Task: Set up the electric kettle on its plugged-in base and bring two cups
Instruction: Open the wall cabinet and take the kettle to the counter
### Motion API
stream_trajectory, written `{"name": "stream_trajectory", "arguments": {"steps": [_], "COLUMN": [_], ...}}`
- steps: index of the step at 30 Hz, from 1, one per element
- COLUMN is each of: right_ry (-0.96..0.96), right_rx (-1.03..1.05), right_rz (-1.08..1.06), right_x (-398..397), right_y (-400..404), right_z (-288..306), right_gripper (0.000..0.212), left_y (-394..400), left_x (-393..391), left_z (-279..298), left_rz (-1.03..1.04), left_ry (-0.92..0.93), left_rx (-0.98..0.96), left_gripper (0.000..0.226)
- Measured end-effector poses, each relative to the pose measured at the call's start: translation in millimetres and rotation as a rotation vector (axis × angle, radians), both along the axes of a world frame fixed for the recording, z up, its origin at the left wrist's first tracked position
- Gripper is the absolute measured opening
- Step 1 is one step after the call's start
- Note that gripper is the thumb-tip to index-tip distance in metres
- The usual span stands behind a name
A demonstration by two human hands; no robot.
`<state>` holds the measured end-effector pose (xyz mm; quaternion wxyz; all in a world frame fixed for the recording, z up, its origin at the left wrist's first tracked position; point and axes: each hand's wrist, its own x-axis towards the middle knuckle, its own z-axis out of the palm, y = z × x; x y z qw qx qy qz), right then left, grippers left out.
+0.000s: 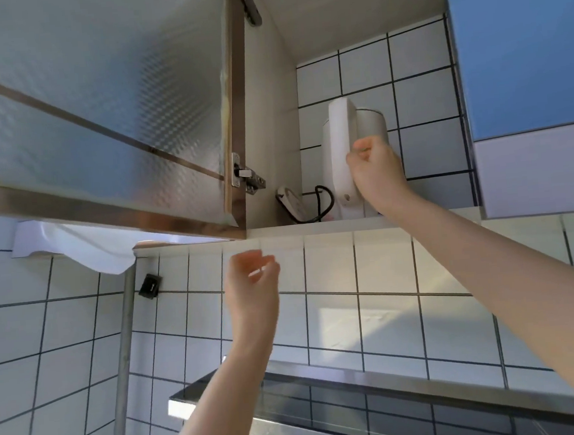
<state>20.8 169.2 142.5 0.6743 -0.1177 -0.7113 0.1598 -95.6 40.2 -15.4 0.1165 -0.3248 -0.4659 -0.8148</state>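
Note:
A white electric kettle (369, 121) stands upright on the shelf of an open wall cabinet, its handle facing me. My right hand (376, 169) is raised into the cabinet and its fingers curl round the kettle's handle. Beside the kettle on the left lie a black cord (322, 200) and a white power strip (289, 201). My left hand (253, 281) hovers below the shelf in front of the tiled wall, fingers loosely curled, holding nothing. No cups and no kettle base are in view.
The frosted-glass cabinet door (98, 112) swings open to the upper left, with hinges (246, 177) on the cabinet side. A blue cabinet door (522, 44) is at the right. Below are a metal shelf (360, 379), a vertical metal pole (124, 350) and a white cloth (85, 243).

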Motion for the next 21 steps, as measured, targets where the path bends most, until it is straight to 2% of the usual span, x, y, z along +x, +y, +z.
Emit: {"name": "stream_trajectory", "arguments": {"steps": [3,6,11,16,21], "right_ry": [-0.031,-0.049,-0.056,-0.071,0.088], "right_rx": [-0.106,-0.293,-0.437,-0.379,-0.385], "right_rz": [0.061,0.268,0.482,0.476,0.454], "right_x": [-4.9,-12.4,-19.8,-12.5,8.2], "right_y": [1.0,0.2,1.5,13.7,23.2], "right_z": [11.2,25.7,39.9,49.0,53.7], "right_gripper": [0.038,0.035,0.013,0.025,0.032], "left_y": [16.0,34.9,69.6,98.9,121.4], "left_x": [10.8,15.2,0.9,-23.9,-35.9], "left_z": [35.1,78.3,148.4,196.9,211.6], "left_rz": [-0.024,-0.064,-0.185,-0.189,-0.183], "left_ry": [0.162,0.239,0.114,0.006,0.036], "left_rx": [0.019,0.017,-0.066,-0.168,-0.382], "left_gripper": [0.012,0.011,0.009,0.007,0.027]}}
